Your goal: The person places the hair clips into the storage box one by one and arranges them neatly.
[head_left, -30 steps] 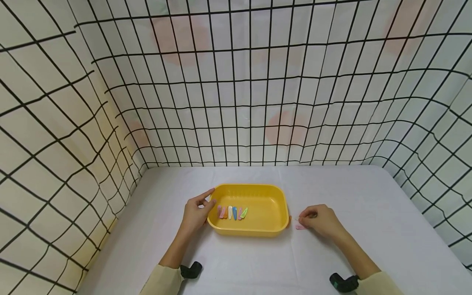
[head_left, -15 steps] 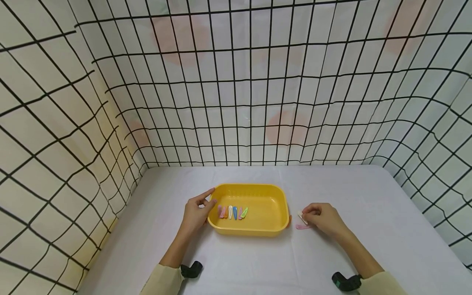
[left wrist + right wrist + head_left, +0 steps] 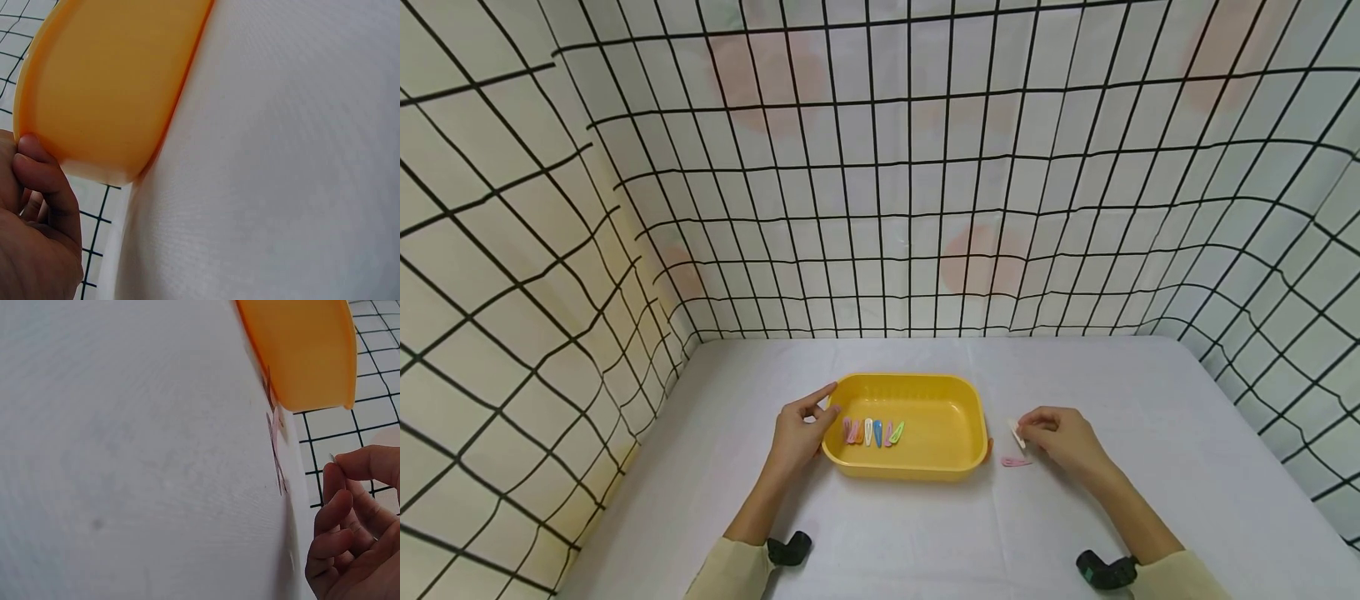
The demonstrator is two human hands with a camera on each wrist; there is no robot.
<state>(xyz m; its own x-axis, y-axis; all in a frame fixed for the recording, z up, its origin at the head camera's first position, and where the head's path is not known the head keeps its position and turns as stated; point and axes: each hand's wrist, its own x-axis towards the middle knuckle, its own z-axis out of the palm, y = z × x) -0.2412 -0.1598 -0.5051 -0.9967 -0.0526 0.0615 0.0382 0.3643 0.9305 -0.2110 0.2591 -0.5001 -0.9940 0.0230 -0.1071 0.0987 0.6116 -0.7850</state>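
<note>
My left hand (image 3: 797,435) grips the left rim of a yellow tray (image 3: 940,473), fingers and thumb at its edge. Inside the tray's left half, several snap hair clips lie in a row: pink, orange, white, a blue clip (image 3: 877,433) and a green clip (image 3: 897,432). Right of the tray, my right hand (image 3: 1060,440) pinches a white hair clip (image 3: 1017,435) between thumb and forefinger. Just below that clip, a pink hair clip (image 3: 1016,462) lies on the table. The right wrist view shows only the held clip's tip between the fingertips (image 3: 353,464).
A small orange item (image 3: 988,447) lies against the tray's right side, partly hidden. White cloth covers the table (image 3: 910,533). Black grid netting (image 3: 910,192) over white sheeting stands behind and at both sides.
The right hand has shifted slightly up and right, bringing the white hair clip into fuller view and uncovering the pink one beneath. The left hand and tray stay put.
</note>
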